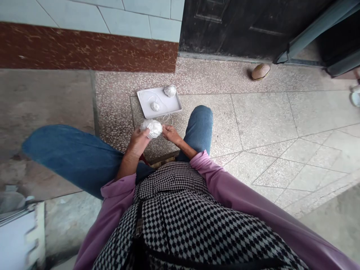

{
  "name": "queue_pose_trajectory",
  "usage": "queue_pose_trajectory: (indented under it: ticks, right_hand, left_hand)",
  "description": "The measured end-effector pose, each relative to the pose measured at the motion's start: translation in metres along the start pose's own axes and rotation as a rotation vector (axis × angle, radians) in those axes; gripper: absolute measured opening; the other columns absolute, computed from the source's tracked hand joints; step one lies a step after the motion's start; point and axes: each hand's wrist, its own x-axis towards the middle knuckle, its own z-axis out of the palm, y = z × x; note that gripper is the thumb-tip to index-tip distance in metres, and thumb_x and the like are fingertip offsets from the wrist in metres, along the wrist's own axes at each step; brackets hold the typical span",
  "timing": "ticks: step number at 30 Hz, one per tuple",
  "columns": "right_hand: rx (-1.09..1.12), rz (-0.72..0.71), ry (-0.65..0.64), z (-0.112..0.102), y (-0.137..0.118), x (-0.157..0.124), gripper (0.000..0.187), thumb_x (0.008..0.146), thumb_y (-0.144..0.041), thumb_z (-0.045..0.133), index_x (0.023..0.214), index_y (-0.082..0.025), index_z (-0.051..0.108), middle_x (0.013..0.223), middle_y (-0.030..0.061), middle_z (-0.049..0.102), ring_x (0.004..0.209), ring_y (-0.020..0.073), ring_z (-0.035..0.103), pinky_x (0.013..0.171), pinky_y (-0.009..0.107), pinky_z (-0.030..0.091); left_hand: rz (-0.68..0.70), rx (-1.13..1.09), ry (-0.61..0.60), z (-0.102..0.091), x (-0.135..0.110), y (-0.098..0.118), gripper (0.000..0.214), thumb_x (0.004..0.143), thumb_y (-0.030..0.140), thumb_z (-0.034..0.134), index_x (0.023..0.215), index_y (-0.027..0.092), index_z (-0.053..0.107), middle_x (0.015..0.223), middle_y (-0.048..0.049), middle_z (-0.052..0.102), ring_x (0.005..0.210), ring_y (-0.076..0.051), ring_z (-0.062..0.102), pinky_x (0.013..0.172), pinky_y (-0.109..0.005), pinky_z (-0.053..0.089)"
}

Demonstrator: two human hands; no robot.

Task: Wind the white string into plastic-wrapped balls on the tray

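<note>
A ball of shiny white string (153,128) is in my left hand (137,141), its fingers wrapped around the left side and the thumb on top. My right hand (171,134) is closed in a pinch at the ball's right end, on the white string (167,119), which loops up toward the tray. Just beyond my hands, a shallow white tray (169,107) lies on the floor. Inside it sit a larger white ball (170,91) at the far right corner and a smaller ball (155,106) near the middle, with a loose strand between them.
My knees in blue jeans (200,125) stand on both sides of the hands. A tiled wall (123,48) rises behind the tray, beside a dark door (222,33). A rounded tan object (260,71) lies near the door. A white box-like thing (17,240) is at the lower left.
</note>
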Motion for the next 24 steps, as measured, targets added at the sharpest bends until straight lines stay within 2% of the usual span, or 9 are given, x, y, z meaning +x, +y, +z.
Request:
queue_pose_trajectory:
  ticks: [3, 5, 8, 10, 12, 16, 20, 24]
  right_hand:
    - [-0.143, -0.016, -0.083, 0.011, -0.003, -0.017, 0.062, 0.131, -0.049, 0.081, 0.078, -0.023, 0.061, 0.070, -0.0049, 0.052, 0.075, 0.0165, 0.048, 0.077, 0.031, 0.041]
    - [-0.234, -0.068, -0.157, 0.015, -0.010, -0.030, 0.059, 0.130, -0.051, 0.082, 0.080, -0.023, 0.066, 0.077, -0.0019, 0.059, 0.081, 0.0191, 0.054, 0.086, 0.033, 0.047]
    - [-0.267, -0.158, -0.177, 0.010, -0.029, -0.039, 0.055, 0.130, -0.056, 0.080, 0.087, -0.023, 0.071, 0.086, 0.0019, 0.067, 0.087, 0.0220, 0.059, 0.091, 0.036, 0.051]
    - [-0.275, -0.189, -0.162, 0.000, -0.044, -0.033, 0.058, 0.129, -0.063, 0.082, 0.088, -0.023, 0.070, 0.086, 0.0017, 0.065, 0.088, 0.0219, 0.057, 0.089, 0.036, 0.049]
    - [-0.288, -0.209, -0.150, -0.013, -0.056, -0.019, 0.066, 0.125, -0.069, 0.087, 0.083, -0.024, 0.065, 0.080, -0.0011, 0.057, 0.084, 0.0200, 0.052, 0.084, 0.034, 0.044]
    - [-0.259, -0.261, -0.137, -0.030, -0.068, 0.012, 0.077, 0.115, -0.079, 0.097, 0.080, -0.025, 0.055, 0.074, -0.0061, 0.043, 0.079, 0.0155, 0.042, 0.074, 0.030, 0.031]
    - [-0.137, -0.180, -0.179, -0.029, -0.062, 0.025, 0.084, 0.107, -0.084, 0.102, 0.079, -0.026, 0.048, 0.072, -0.0090, 0.039, 0.074, 0.0123, 0.038, 0.069, 0.029, 0.025]
    - [-0.033, -0.031, -0.043, -0.018, -0.052, 0.017, 0.086, 0.109, -0.077, 0.105, 0.076, -0.027, 0.044, 0.070, -0.0090, 0.040, 0.072, 0.0119, 0.036, 0.067, 0.028, 0.026]
  left_hand:
    - [0.100, 0.029, 0.162, -0.009, 0.010, -0.003, 0.077, 0.059, 0.059, 0.121, 0.109, 0.026, 0.073, 0.108, -0.0084, 0.085, 0.123, -0.037, 0.086, 0.106, -0.047, 0.072]
    - [0.153, 0.125, 0.262, -0.015, 0.014, -0.005, 0.080, 0.056, 0.056, 0.122, 0.111, 0.027, 0.072, 0.109, -0.0057, 0.084, 0.117, -0.033, 0.086, 0.102, -0.042, 0.071]
    - [0.186, 0.309, 0.306, -0.020, 0.014, -0.005, 0.082, 0.055, 0.055, 0.123, 0.117, 0.026, 0.077, 0.110, -0.0052, 0.084, 0.113, -0.033, 0.085, 0.097, -0.041, 0.072]
    - [0.153, 0.391, 0.242, -0.019, 0.011, -0.003, 0.084, 0.055, 0.057, 0.123, 0.120, 0.024, 0.081, 0.110, -0.0066, 0.086, 0.110, -0.034, 0.085, 0.094, -0.041, 0.072]
    - [0.100, 0.455, 0.119, -0.016, 0.006, 0.001, 0.085, 0.056, 0.060, 0.121, 0.124, 0.023, 0.085, 0.111, -0.0081, 0.088, 0.110, -0.035, 0.085, 0.095, -0.041, 0.072]
    - [-0.008, 0.493, -0.101, -0.012, -0.005, 0.004, 0.090, 0.067, 0.073, 0.117, 0.134, 0.021, 0.090, 0.118, -0.0110, 0.092, 0.116, -0.038, 0.087, 0.093, -0.042, 0.074]
    - [-0.130, 0.335, -0.215, -0.013, -0.011, 0.002, 0.097, 0.072, 0.089, 0.113, 0.136, 0.021, 0.090, 0.118, -0.0144, 0.093, 0.103, -0.036, 0.090, 0.072, -0.038, 0.072]
    - [-0.178, 0.232, -0.263, -0.011, -0.014, -0.002, 0.089, 0.075, 0.097, 0.110, 0.122, 0.023, 0.092, 0.120, -0.0198, 0.093, 0.105, -0.042, 0.093, 0.059, -0.036, 0.066]
